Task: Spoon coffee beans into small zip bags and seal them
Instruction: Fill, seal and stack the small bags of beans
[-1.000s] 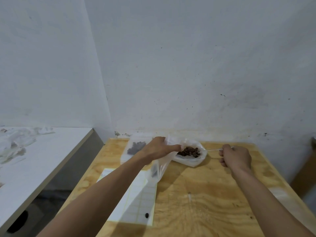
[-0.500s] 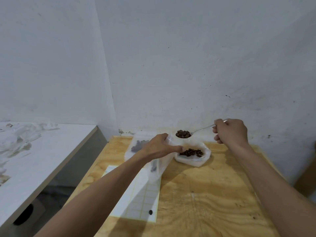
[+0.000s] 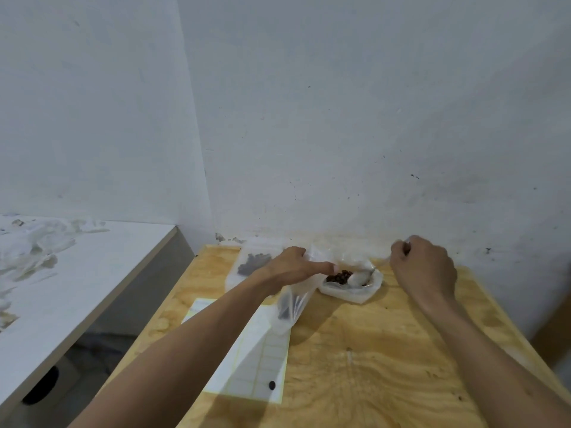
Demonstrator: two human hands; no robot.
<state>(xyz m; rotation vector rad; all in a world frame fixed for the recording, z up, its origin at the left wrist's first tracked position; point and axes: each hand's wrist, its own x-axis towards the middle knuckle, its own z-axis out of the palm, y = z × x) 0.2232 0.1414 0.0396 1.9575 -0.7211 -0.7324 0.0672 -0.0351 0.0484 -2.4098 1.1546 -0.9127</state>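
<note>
My left hand [image 3: 289, 267] holds up the mouth of a small clear zip bag [image 3: 292, 307], which hangs below it with a few dark beans at the bottom. My right hand [image 3: 425, 270] grips the handle of a metal spoon [image 3: 360, 278]. The spoon's bowl lies in an open white bag of coffee beans [image 3: 352, 287] near the wall, right beside the beans [image 3: 338, 277]. Another small zip bag with beans [image 3: 251, 264] lies flat behind my left hand.
The wooden table [image 3: 370, 366] stands against a white wall. A sheet of white labels [image 3: 259, 350] lies under my left forearm, with one loose bean [image 3: 272, 385] on it. A white counter [image 3: 61, 273] with crumpled plastic is at the left.
My right hand has come down from above the zip bag. The spoon, heaped with beans half a second ago, is now back in the bean bag. My left hand stayed in place.
</note>
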